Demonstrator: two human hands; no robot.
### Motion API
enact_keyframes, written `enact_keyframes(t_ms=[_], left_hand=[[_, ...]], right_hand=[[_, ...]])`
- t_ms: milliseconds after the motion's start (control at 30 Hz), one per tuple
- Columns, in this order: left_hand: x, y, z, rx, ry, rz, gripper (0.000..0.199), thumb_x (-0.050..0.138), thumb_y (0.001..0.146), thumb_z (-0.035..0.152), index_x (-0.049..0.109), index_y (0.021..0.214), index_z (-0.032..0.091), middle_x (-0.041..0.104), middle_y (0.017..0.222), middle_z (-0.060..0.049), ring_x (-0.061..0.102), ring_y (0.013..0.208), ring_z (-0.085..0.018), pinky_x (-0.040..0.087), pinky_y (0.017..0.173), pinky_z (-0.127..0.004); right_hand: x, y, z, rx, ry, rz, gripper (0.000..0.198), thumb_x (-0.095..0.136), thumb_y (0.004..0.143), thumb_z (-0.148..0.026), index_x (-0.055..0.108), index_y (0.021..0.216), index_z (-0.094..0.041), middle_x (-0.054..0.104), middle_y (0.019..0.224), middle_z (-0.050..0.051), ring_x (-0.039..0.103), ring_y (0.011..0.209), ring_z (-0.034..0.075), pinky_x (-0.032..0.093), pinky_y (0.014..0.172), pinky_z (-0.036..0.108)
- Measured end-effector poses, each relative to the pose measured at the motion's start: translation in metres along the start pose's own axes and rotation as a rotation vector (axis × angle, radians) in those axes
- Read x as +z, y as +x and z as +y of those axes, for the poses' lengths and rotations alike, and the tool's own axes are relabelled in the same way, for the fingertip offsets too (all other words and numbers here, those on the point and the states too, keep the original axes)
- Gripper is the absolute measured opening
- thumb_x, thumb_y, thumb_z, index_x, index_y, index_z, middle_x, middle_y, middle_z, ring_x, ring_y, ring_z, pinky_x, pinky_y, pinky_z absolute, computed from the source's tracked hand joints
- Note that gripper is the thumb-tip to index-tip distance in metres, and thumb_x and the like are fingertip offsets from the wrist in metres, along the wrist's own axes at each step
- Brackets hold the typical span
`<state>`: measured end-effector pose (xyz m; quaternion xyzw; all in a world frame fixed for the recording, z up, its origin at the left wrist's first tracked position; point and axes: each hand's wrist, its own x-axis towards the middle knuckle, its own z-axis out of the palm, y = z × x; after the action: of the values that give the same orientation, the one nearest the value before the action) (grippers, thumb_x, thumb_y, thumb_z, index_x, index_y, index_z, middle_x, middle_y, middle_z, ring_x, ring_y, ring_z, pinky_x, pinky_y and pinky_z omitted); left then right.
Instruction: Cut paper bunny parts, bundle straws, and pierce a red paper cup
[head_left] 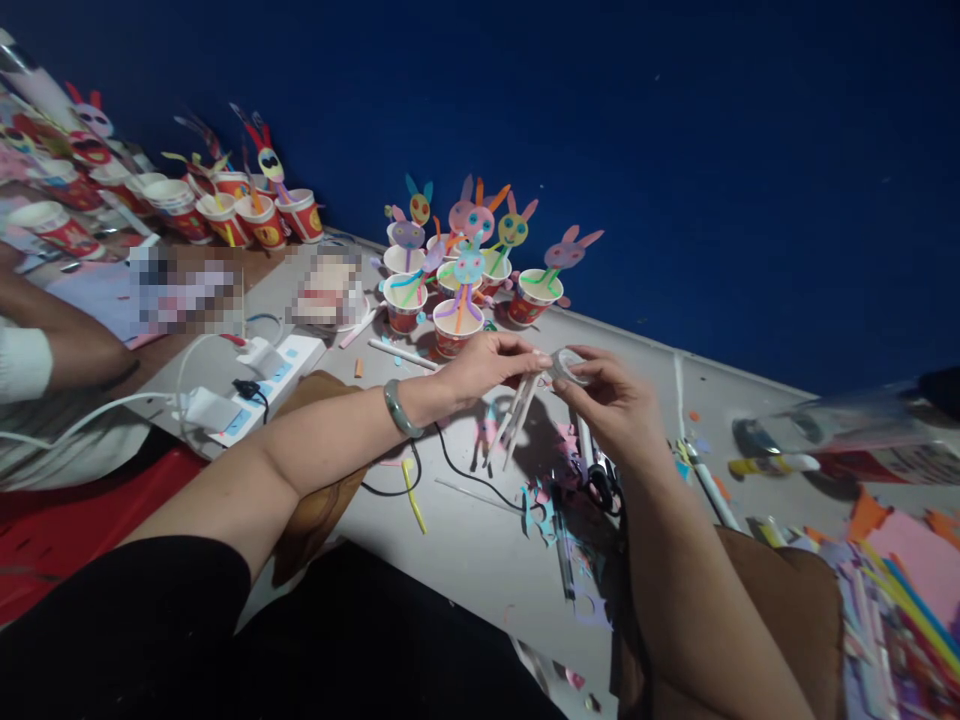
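Note:
My left hand (484, 368), with a bangle (403, 408) on the wrist, is closed in a pinch. Thin white strips (516, 420) hang down from its fingertips over the table. Close beside it, my right hand (616, 392) grips a small roll of clear tape (567, 366) between thumb and fingers. The roll is almost touching the left fingertips; whether a tape end runs between the hands is too small to tell. Behind the hands stands a red paper cup (458, 328) with a blue paper rabbit (470, 264) on a stem in it.
More rabbit cups (535, 298) stand along the blue wall (675, 180). Left are a power strip (281, 378) with cables and another person's arm (67, 330). Paper scraps (538, 515) and a pen (562, 550) lie below my hands. A glue bottle (772, 465) lies right.

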<state>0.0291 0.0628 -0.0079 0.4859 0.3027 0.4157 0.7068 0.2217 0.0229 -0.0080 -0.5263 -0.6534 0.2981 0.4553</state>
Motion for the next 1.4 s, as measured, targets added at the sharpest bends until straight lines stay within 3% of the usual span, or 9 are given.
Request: enact_keyframes(t_ms=[233, 500, 667, 933, 1167, 1400], left_hand=[[0.004, -0.004, 0.001, 0.034, 0.010, 0.083, 0.038, 0.087, 0.065, 0.042, 0.065, 0.076, 0.013, 0.059, 0.067, 0.005, 0.054, 0.059, -0.005, 0.044, 0.061, -0.024], [0.003, 0.000, 0.004, -0.194, -0.017, -0.011, 0.033, 0.084, 0.074, 0.037, 0.062, 0.077, 0.012, 0.061, 0.066, 0.003, 0.057, 0.058, -0.006, 0.044, 0.063, -0.024], [0.005, -0.001, 0.001, -0.169, 0.031, -0.063, 0.036, 0.083, 0.075, 0.041, 0.061, 0.074, 0.013, 0.056, 0.063, 0.005, 0.051, 0.057, -0.004, 0.040, 0.061, -0.023], [0.006, -0.005, 0.002, -0.063, 0.118, -0.102, 0.037, 0.081, 0.074, 0.045, 0.062, 0.077, 0.013, 0.057, 0.068, 0.003, 0.051, 0.063, -0.006, 0.040, 0.064, -0.024], [0.006, -0.010, 0.014, 0.018, 0.194, -0.178, 0.026, 0.075, 0.080, 0.038, 0.067, 0.081, 0.013, 0.064, 0.109, -0.006, 0.052, 0.068, -0.004, 0.041, 0.062, -0.023], [0.006, -0.010, 0.014, -0.039, 0.205, -0.277, 0.021, 0.072, 0.085, 0.032, 0.065, 0.087, 0.012, 0.065, 0.080, -0.002, 0.053, 0.063, -0.006, 0.038, 0.059, -0.022]], right_hand=[[0.011, -0.003, -0.001, 0.033, 0.023, -0.036, 0.043, 0.083, 0.068, -0.059, 0.066, 0.081, -0.023, 0.065, 0.113, 0.010, 0.063, 0.106, 0.027, 0.052, 0.091, 0.044], [-0.003, 0.002, -0.007, 0.112, 0.134, -0.110, 0.044, 0.083, 0.067, -0.061, 0.065, 0.079, -0.022, 0.067, 0.109, 0.008, 0.064, 0.098, 0.023, 0.051, 0.089, 0.039], [-0.014, 0.003, -0.010, 0.135, 0.048, -0.201, 0.047, 0.077, 0.072, -0.066, 0.063, 0.074, -0.022, 0.067, 0.086, 0.004, 0.058, 0.077, 0.018, 0.045, 0.069, 0.030], [-0.019, 0.005, -0.019, 0.233, -0.081, -0.282, 0.056, 0.075, 0.069, -0.074, 0.055, 0.064, -0.022, 0.042, 0.053, -0.004, 0.033, 0.052, 0.010, 0.023, 0.049, 0.027], [-0.020, 0.005, -0.019, 0.330, 0.175, -0.263, 0.060, 0.088, 0.056, -0.065, 0.055, 0.084, -0.023, 0.057, 0.066, -0.003, 0.051, 0.058, 0.013, 0.041, 0.053, 0.027], [-0.019, 0.001, -0.021, 0.360, 0.070, -0.217, 0.063, 0.089, 0.053, -0.065, 0.051, 0.084, -0.026, 0.055, 0.059, -0.005, 0.052, 0.052, 0.014, 0.038, 0.049, 0.028]])
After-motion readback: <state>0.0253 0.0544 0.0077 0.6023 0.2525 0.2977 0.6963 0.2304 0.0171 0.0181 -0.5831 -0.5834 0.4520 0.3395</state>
